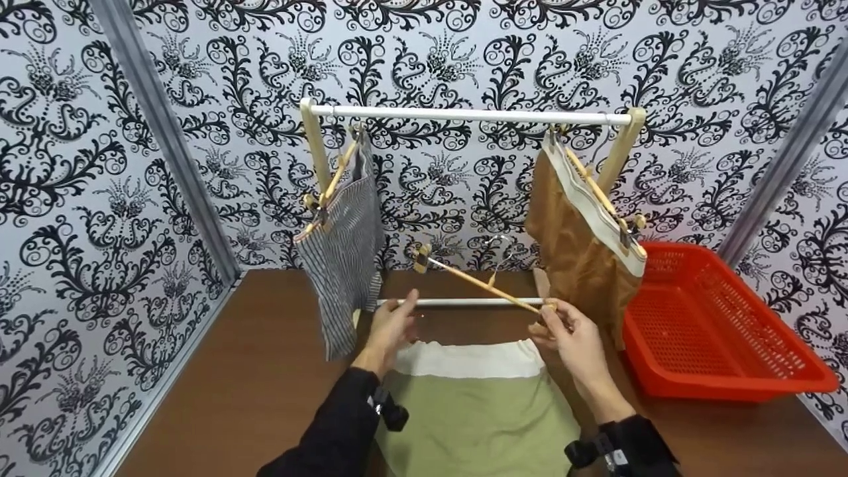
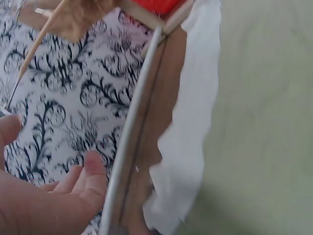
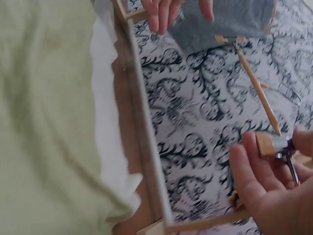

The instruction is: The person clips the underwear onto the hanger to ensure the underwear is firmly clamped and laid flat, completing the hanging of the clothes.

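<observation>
In the head view, my right hand [image 1: 573, 334] pinches the clip at the right end of a wooden clip hanger [image 1: 490, 288] with a metal hook. That clip [image 3: 266, 146] shows between thumb and fingers in the right wrist view. The hanger slants up to the left, its far clip [image 1: 422, 258] hanging free. My left hand [image 1: 389, 328] is off the hanger, fingers loosely extended and holding nothing. Below both hands a green skirt [image 1: 477, 424] lies flat on the brown table [image 1: 218, 377], its white waistband [image 1: 470, 360] toward the rack.
A small rack with a white top rail [image 1: 470, 114] and a lower bar [image 1: 464, 302] stands behind the skirt. Striped grey cloth [image 1: 344, 245] hangs at its left, a brown garment [image 1: 583, 245] at its right. A red basket [image 1: 729, 384] sits at the right.
</observation>
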The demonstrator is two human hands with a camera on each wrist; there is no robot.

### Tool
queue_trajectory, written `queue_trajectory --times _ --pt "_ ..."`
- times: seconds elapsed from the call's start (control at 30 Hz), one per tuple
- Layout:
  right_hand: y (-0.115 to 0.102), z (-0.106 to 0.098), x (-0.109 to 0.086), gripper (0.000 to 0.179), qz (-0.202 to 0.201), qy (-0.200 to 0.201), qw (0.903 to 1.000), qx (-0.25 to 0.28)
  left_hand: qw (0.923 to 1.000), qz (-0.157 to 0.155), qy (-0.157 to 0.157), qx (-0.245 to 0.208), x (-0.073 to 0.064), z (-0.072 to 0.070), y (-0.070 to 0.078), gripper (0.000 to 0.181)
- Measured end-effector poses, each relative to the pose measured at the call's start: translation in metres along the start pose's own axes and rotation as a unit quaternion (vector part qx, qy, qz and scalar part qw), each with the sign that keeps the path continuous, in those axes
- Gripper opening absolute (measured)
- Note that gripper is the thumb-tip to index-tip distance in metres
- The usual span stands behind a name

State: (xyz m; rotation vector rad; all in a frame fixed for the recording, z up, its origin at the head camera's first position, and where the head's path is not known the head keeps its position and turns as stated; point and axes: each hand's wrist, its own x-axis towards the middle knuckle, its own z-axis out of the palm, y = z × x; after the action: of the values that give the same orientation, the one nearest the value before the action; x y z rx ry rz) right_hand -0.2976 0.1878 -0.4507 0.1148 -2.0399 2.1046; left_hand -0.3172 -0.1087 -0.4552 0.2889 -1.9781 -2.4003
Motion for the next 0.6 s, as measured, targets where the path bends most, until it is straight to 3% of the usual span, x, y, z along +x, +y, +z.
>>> queue_trajectory --times 0.17,0.33,0.4,0.6 --pt "0.012 -0.013 0.009 0.042 0.062 -0.061 0.9961 0.017 0.9995 0.022 0.022 0.000 0.006 -0.015 -0.007 0.085" --pt "0.026 -0.024 0.020 0.050 0.096 -0.137 0.9860 -0.007 0.9989 0.029 0.027 0.022 0.010 -0.027 -0.022 0.053" --pt "0.032 -0.025 0.024 0.054 0.120 -0.150 0.9813 -0.007 0.9990 0.027 0.020 0.030 0.010 -0.032 -0.028 0.042" --pt "0.048 -0.022 0.035 0.058 0.171 -0.157 0.9727 -0.015 0.9983 0.026 0.009 0.052 0.009 -0.041 -0.042 0.037"
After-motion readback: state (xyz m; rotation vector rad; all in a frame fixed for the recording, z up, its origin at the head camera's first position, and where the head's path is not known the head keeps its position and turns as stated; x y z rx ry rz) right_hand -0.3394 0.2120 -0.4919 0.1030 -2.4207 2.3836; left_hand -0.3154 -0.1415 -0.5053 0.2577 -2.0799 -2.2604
